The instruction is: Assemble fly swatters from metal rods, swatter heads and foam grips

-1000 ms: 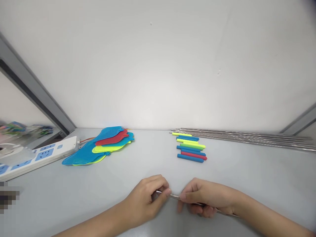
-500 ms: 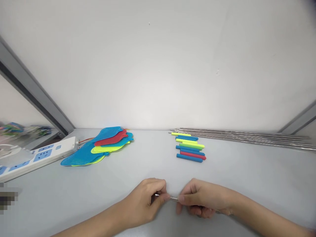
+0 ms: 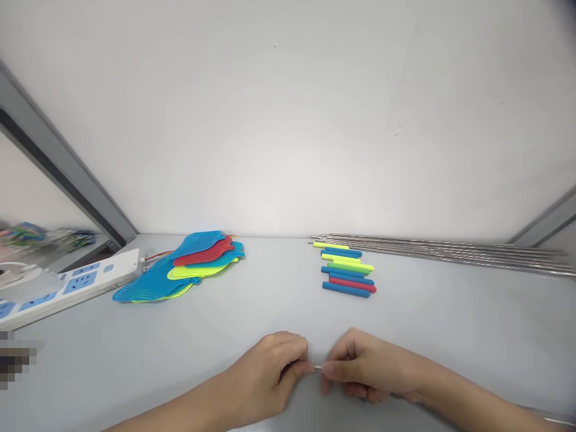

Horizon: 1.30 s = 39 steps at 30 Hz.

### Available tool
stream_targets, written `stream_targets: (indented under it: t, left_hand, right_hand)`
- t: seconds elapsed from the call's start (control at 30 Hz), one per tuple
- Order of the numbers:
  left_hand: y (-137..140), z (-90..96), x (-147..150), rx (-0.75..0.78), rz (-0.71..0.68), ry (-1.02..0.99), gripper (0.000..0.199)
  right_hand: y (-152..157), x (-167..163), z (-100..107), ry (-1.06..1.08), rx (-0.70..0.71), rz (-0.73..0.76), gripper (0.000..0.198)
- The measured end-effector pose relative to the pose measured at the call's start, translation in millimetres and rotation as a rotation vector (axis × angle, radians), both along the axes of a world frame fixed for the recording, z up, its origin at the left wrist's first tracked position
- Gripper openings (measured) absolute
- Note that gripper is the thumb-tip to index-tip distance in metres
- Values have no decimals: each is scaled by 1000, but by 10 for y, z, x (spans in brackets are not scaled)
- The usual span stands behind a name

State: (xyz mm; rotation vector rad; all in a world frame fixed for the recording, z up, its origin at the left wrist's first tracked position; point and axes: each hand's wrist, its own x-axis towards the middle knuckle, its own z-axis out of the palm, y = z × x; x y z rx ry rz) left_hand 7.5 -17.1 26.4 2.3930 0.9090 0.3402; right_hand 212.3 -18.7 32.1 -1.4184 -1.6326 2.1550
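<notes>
A thin silver metal rod (image 3: 317, 368) runs between my two hands, low in the middle of the head view. My left hand (image 3: 274, 372) is closed, with thumb and forefinger pinching the rod at its left part. Close beside it, my right hand (image 3: 364, 367) pinches the same rod between thumb and fingers, the other fingers curled under. Only a short bright piece shows between the fingertips; the fingers hide the rest. A shiny length of metal also appears past my right forearm at the lower right edge.
Several coloured plastic fly-swatter heads (image 3: 204, 257) overlap at the back left, beside a white power strip (image 3: 130, 264). Several coloured handle tubes (image 3: 346, 290) lie in a column beyond my right hand. A bundle of metal rods (image 3: 432, 249) stretches along the wall at the back right.
My left hand has moved slightly right, so less of the rod shows between my fingertips. My right hand stays nearly in place. A shiny metal length now shows at the lower right.
</notes>
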Motion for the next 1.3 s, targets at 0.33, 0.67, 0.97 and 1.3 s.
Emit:
stream_targets:
  t: [0.33,0.67,0.97,1.3]
  left_hand:
    - [-15,-18,43,-29,62,-23,20]
    - [17,35,27,-71,89,-34,27]
    - [34,37,-16,28,65,14,29]
    - [-5,-56,3,103,32,74,24]
  right_hand:
    - [-7,4,6,-1,8,-4,34]
    - [27,8,34,84,-56,-13,40]
    - [123,101,42,222,-206,30,33]
    - [62,49,21,75,-95,-4,36]
